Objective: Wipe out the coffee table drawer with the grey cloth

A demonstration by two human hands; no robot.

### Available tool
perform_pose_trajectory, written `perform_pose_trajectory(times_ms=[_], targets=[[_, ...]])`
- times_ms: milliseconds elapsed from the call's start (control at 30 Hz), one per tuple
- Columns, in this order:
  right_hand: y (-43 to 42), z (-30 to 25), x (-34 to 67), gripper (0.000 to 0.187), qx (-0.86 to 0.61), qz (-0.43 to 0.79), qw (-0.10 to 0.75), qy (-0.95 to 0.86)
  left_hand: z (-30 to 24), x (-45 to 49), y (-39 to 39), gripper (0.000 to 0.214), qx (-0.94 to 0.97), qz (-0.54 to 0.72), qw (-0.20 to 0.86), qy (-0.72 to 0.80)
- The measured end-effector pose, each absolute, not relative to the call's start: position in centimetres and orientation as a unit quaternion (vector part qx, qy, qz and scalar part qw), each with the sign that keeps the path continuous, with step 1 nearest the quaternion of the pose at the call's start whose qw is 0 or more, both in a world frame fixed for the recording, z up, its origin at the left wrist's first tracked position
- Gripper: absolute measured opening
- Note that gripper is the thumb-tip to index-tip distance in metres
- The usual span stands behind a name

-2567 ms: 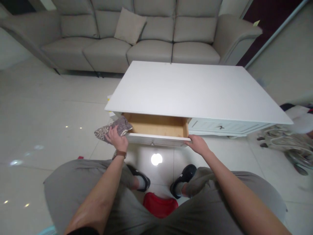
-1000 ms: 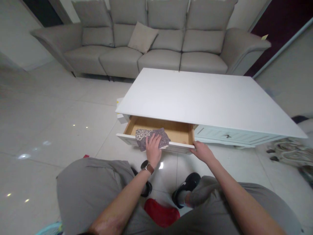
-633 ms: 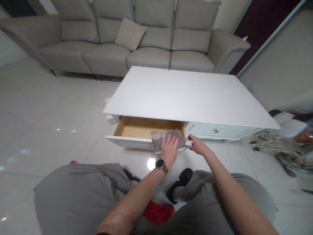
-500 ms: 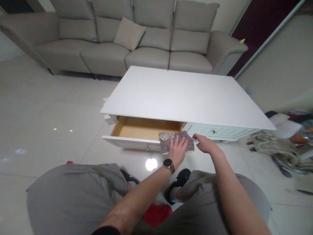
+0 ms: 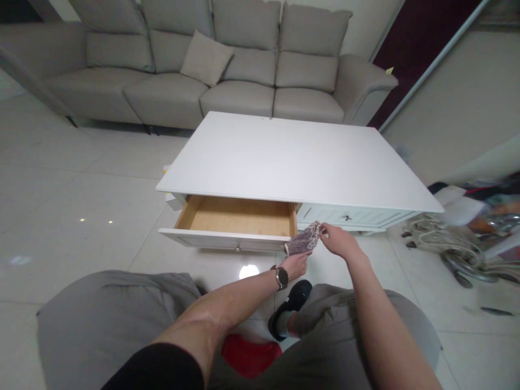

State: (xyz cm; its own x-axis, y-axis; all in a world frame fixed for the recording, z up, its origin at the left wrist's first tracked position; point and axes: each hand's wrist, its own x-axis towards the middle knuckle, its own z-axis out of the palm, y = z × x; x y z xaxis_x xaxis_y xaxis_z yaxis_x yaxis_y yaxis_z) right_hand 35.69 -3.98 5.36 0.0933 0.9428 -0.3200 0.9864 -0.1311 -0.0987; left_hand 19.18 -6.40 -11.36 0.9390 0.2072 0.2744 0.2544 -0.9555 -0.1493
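Observation:
A folded purple-grey cloth (image 5: pixel 303 242) with a cream pattern hangs at the front right corner of the pulled-out drawer (image 5: pixel 227 238). My left hand (image 5: pixel 296 265), with a watch on the wrist, grips the cloth from below; its fingertips are partly hidden behind the fabric. With thumb and fingers pinched together, my right hand (image 5: pixel 339 242) holds the cloth's upper right end. Bare light wood shows inside the drawer, which has a white front and a round knob (image 5: pixel 238 248).
The white coffee table (image 5: pixel 292 160) has a closed second drawer (image 5: pixel 341 215) on the right. Behind it stands a grey sofa (image 5: pixel 239 103). Coiled hoses or cables (image 5: pixel 450 238) lie on the floor at right. A red object (image 5: pixel 249 355) sits between my legs.
My left hand has turned over from lying spread on top of the cloth to underneath it. The cloth has shifted right, bunched and tilted up, and my right hand now pinches its end.

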Motion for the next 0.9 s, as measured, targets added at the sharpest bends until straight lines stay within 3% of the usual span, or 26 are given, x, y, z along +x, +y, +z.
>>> perform_pose_trajectory(times_ms=[267,433,567,700,900], targets=[[-4.0,5.8,35.1,0.034,0.743,-0.158,0.039,0.649,-6.8,14.3,-5.8,0.019,-0.973,-0.166,0.0,-0.162],[-3.6,6.6,34.0,0.047,0.748,-0.154,-0.023,0.645,-1.5,8.5,-4.2,0.032,-0.939,-0.205,-0.013,-0.278],[-3.4,5.6,33.0,0.037,0.722,-0.151,-0.018,0.675,-0.5,1.9,-2.6,0.054,-0.845,-0.187,-0.035,-0.499],[-3.3,3.3,31.6,0.033,0.641,-0.184,0.014,0.745,-2.1,-4.2,-1.9,0.059,-0.77,-0.196,-0.022,-0.607],[-2.4,1.9,30.0,0.021,0.637,-0.175,0.049,0.75,-2.4,-10.5,-1.4,0.06,-0.591,-0.391,-0.024,-0.705]])
